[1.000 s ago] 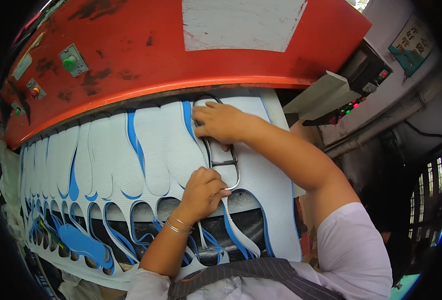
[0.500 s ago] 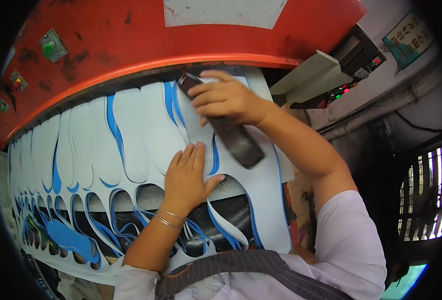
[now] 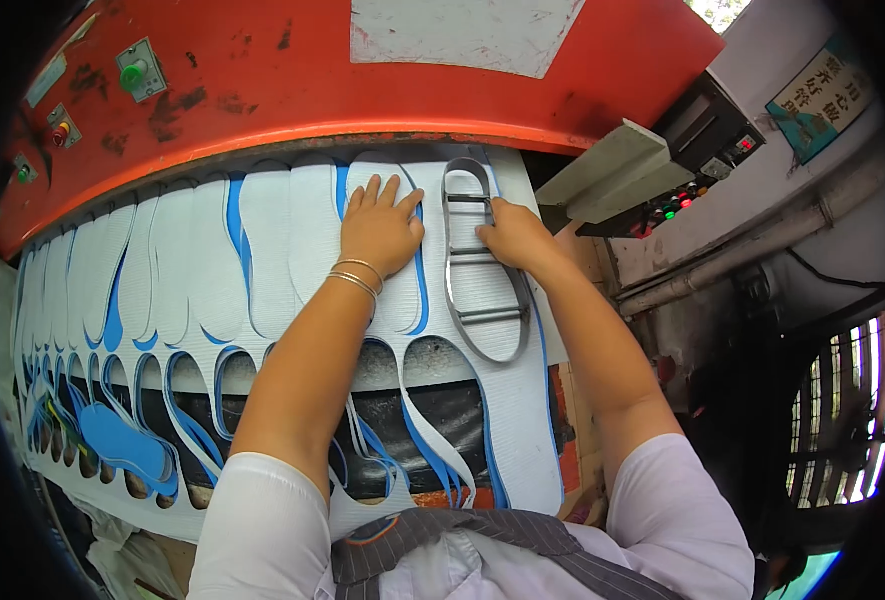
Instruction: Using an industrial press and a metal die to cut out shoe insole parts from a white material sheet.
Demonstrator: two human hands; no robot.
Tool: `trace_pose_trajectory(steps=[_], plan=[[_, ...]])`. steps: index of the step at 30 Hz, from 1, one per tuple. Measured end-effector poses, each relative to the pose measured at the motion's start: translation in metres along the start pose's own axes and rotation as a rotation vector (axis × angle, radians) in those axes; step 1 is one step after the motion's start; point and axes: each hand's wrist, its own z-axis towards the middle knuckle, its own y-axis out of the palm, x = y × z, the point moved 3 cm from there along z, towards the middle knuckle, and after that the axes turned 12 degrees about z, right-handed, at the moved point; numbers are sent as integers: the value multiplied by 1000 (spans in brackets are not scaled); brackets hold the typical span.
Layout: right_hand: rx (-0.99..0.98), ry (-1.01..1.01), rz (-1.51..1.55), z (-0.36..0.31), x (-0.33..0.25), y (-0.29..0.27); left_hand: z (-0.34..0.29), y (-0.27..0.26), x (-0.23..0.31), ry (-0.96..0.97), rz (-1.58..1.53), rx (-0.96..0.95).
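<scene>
My right hand (image 3: 519,236) grips the side and a crossbar of a sole-shaped metal cutting die (image 3: 493,316). The die lies on a stack of ribbed white sheets with blue layers (image 3: 523,420), near the stack's right end. To its left, my left hand (image 3: 379,228) rests palm down with fingers spread on a cut sole shape (image 3: 395,300). A row of cut white soles (image 3: 268,230) runs leftward from there, with blue showing in the gaps. Sole-shaped holes open in the sheet's nearer part.
An orange-red machine beam (image 3: 263,90) spans the far side, with a green button (image 3: 135,74) at left. A control box (image 3: 708,130) with lit buttons and a grey plate (image 3: 613,172) stand at right. Loose blue soles (image 3: 128,440) lie at near left. A pipe (image 3: 723,255) runs along the right wall.
The die has gone from tilted and blurred in my right hand to lying on the sheet further right. My left hand has moved farther away along the soles.
</scene>
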Motion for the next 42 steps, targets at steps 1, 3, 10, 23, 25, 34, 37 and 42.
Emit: trace_pose_trajectory(steps=[1,3,10,23,25,34,37,42], plan=[[19,-10,-58,8,-2,-1,4,0,3,-13,7,19],[24,-19,-4,27,-9,-8,12,-6,6,-21,35,59],[86,-260,553,-54,14,3,-62,-31,33,116,-73,-135],[185,-344,234,-119,13,27,-88,-55,40,46,-257,-122],[202,-342,209,-120,9,25,-89,-57,42,53,-253,-101],[104,-372,122,-126,-53,-20,-82,-103,-70,-28,-687,33],[336,-552,186,-154,-114,-74,-92,-184,-183,-221,-881,205],[226,-880,243,-80,-258,-8,-134,-168,-488,-750,-718,833]])
